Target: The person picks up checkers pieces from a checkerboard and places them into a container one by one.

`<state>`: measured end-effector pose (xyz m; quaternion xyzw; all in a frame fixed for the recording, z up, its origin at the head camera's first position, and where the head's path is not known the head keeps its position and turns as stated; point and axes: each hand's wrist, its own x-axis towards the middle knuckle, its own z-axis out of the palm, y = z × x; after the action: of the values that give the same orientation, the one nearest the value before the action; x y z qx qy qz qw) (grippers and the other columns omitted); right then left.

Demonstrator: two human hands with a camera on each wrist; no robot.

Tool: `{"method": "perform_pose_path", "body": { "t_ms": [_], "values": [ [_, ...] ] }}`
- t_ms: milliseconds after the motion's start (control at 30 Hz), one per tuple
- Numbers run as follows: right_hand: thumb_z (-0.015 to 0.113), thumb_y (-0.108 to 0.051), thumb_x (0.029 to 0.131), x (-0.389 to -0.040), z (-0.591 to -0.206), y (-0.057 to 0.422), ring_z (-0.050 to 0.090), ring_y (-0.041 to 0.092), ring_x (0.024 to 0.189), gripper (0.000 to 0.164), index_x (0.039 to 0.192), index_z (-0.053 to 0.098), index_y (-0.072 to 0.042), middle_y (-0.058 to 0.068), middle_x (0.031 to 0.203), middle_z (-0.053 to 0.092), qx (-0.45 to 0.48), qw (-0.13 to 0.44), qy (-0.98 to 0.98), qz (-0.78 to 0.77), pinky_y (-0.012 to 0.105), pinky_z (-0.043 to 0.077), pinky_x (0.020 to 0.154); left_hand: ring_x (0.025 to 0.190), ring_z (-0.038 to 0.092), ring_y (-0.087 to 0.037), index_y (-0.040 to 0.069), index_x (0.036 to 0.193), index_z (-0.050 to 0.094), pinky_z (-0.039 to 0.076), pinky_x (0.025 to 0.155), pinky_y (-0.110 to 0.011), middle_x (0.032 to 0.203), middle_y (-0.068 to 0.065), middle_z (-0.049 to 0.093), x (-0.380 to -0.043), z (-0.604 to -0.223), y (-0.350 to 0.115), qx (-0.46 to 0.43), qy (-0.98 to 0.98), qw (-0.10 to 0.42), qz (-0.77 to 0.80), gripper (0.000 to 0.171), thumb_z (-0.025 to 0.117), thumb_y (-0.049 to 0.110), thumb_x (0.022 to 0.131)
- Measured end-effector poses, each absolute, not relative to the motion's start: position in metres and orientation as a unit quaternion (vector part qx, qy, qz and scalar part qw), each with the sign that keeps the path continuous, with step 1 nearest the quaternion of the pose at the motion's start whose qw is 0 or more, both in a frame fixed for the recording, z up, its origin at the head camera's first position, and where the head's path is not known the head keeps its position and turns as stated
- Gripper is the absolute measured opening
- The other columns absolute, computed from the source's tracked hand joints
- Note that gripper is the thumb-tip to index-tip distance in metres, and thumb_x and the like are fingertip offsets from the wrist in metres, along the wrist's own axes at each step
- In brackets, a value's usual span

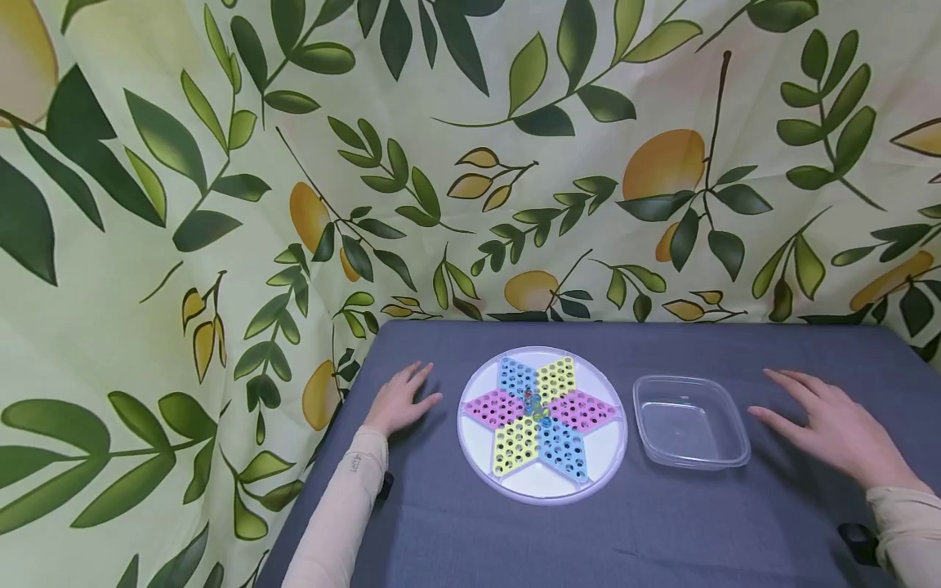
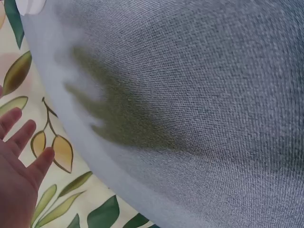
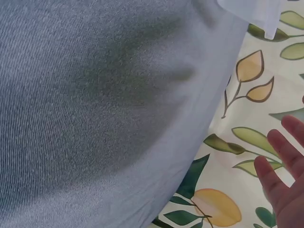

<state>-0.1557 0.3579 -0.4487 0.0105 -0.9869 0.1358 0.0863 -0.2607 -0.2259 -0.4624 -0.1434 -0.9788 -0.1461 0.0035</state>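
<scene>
A round white Chinese checkers board with a blue, yellow and pink star of holes lies mid-table in the head view. Several small glassy marbles are gathered near its centre. To its right stands a clear plastic container, with nothing visible inside. My left hand is held left of the board, fingers extended and apart from it. On the other side, my right hand hovers right of the container, fingers spread and holding nothing. Both wrist views show the left hand and right hand with empty fingers.
A dark grey-blue cloth covers the table. Behind it and along the left hangs a fabric backdrop printed with leaves and orange fruit. The table's far edge runs just beyond the board.
</scene>
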Motion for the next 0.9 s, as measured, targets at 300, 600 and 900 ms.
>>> {"method": "perform_pose_path", "body": {
  "t_ms": [300,600,900],
  "values": [
    [0.059,-0.053,0.084,-0.153,-0.444,0.347,0.040,0.052,0.108,0.073,0.130,0.047,0.002,0.032,0.126,0.042,0.019,0.087,-0.984,0.154,0.069,0.032,0.082,0.130,0.043,-0.034,0.015,0.141,0.041,0.034,0.105,-0.052,0.142,-0.015,0.044,-0.259,-0.460,-0.218,-0.146,-0.969,0.001,-0.197,0.061,0.054,0.044,0.090],
    [0.057,-0.052,0.086,-0.153,-0.434,0.329,0.039,0.050,0.112,0.071,0.134,0.045,-0.002,0.032,0.128,0.042,0.030,0.064,-0.979,0.190,0.070,0.031,0.082,0.127,0.046,-0.030,0.016,0.142,0.040,0.036,0.105,-0.048,0.141,-0.012,0.046,-0.259,-0.466,-0.213,-0.130,-0.958,-0.016,-0.255,0.059,0.055,0.042,0.091],
    [0.060,-0.048,0.085,-0.152,-0.437,0.308,0.039,0.047,0.114,0.067,0.135,0.045,-0.004,0.028,0.129,0.045,0.047,0.093,-0.967,0.231,0.067,0.032,0.082,0.086,0.050,-0.018,0.012,0.143,0.038,0.041,0.082,-0.037,0.121,-0.014,0.053,-0.260,-0.477,-0.203,-0.124,-0.941,0.008,-0.314,0.058,0.056,0.033,0.092]
  ]
}}
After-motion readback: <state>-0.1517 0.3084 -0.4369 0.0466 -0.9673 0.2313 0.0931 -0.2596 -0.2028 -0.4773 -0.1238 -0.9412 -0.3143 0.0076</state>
